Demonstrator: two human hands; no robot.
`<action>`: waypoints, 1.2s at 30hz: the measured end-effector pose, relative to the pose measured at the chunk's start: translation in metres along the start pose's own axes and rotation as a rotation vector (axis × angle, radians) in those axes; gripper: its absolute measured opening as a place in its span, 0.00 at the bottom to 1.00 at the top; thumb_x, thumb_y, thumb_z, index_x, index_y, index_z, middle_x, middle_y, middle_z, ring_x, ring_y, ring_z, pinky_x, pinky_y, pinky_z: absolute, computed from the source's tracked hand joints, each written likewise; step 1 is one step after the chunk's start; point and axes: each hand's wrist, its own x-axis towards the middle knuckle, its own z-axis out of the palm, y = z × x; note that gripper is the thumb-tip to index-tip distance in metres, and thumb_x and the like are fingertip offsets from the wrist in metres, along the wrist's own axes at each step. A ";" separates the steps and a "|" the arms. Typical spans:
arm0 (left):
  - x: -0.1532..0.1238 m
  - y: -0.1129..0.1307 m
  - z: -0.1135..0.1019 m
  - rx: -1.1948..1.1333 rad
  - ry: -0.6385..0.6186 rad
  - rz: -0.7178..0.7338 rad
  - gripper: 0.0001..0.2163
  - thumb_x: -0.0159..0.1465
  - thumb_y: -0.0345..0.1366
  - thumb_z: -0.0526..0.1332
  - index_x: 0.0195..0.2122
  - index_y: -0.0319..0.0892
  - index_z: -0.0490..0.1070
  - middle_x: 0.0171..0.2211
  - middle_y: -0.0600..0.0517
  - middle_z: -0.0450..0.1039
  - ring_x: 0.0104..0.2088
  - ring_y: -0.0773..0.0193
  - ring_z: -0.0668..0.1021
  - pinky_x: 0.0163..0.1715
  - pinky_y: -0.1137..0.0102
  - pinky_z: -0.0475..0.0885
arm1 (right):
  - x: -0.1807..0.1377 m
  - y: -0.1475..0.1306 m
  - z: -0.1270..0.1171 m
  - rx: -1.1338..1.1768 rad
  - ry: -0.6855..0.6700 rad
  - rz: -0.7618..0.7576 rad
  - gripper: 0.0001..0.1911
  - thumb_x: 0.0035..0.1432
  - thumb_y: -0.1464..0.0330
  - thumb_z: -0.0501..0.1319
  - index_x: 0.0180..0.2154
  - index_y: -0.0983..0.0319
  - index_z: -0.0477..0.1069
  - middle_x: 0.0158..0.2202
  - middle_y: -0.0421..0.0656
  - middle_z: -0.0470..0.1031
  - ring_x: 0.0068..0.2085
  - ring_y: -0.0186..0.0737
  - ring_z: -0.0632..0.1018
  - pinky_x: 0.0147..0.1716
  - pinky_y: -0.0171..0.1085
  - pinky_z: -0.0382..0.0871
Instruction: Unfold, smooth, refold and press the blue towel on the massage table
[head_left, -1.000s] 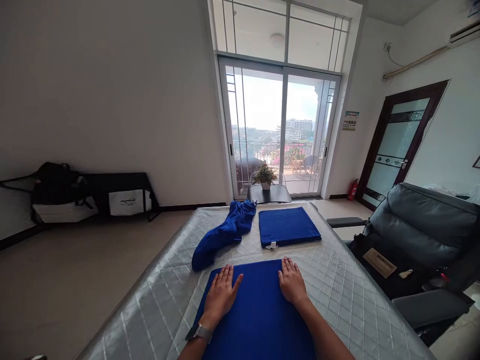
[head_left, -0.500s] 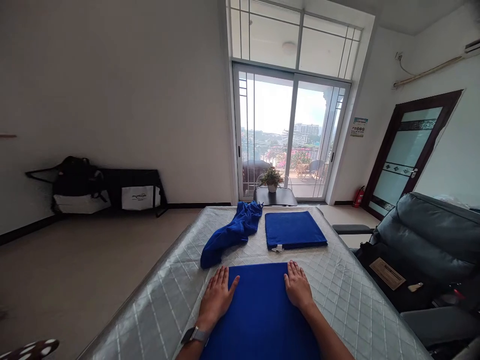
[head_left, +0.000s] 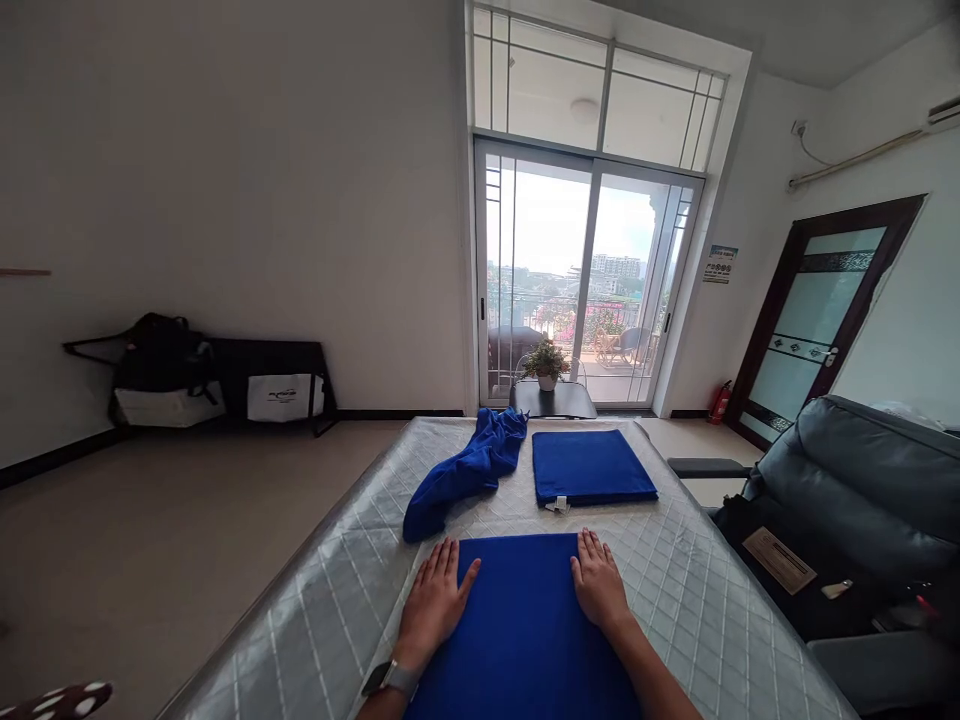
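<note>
A flat, folded blue cloth [head_left: 521,630] lies in front of me, its near end cut off by the bottom of the view. My left hand [head_left: 436,592] rests flat on its left edge near the far corner, fingers stretched out; a watch is on that wrist. At the opposite edge, my right hand [head_left: 598,578] lies flat too, fingers extended forward. Beyond them sits a neatly folded blue cloth [head_left: 592,467] with a white tag [head_left: 557,504] at its near edge. To its left a crumpled blue cloth [head_left: 465,475] is bunched up.
Everything lies on a quilted, silvery-white padded surface [head_left: 697,580]. Past its far edge stands a chair with a potted plant [head_left: 546,365]. A dark leather armchair [head_left: 862,500] is close on the right. A black bench [head_left: 262,358] with bags stands by the left wall.
Both hands stay flat at the same places on the cloth. The whole view has shifted slightly, with the scene sitting a little lower in the picture.
</note>
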 end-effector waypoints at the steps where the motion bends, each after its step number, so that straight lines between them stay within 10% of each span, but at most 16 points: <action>1: 0.000 0.001 -0.002 0.006 -0.007 -0.006 0.35 0.70 0.55 0.42 0.69 0.35 0.57 0.70 0.39 0.57 0.69 0.47 0.61 0.66 0.53 0.60 | -0.001 0.001 -0.001 -0.001 0.002 -0.001 0.33 0.70 0.60 0.38 0.71 0.66 0.48 0.73 0.44 0.46 0.73 0.40 0.46 0.70 0.44 0.37; 36: -0.009 -0.004 -0.024 0.045 -0.055 0.064 0.30 0.69 0.54 0.42 0.66 0.48 0.63 0.67 0.43 0.65 0.69 0.45 0.63 0.63 0.46 0.60 | -0.010 -0.004 -0.006 0.039 -0.023 -0.003 0.34 0.70 0.59 0.38 0.71 0.68 0.48 0.73 0.44 0.45 0.73 0.41 0.46 0.70 0.44 0.39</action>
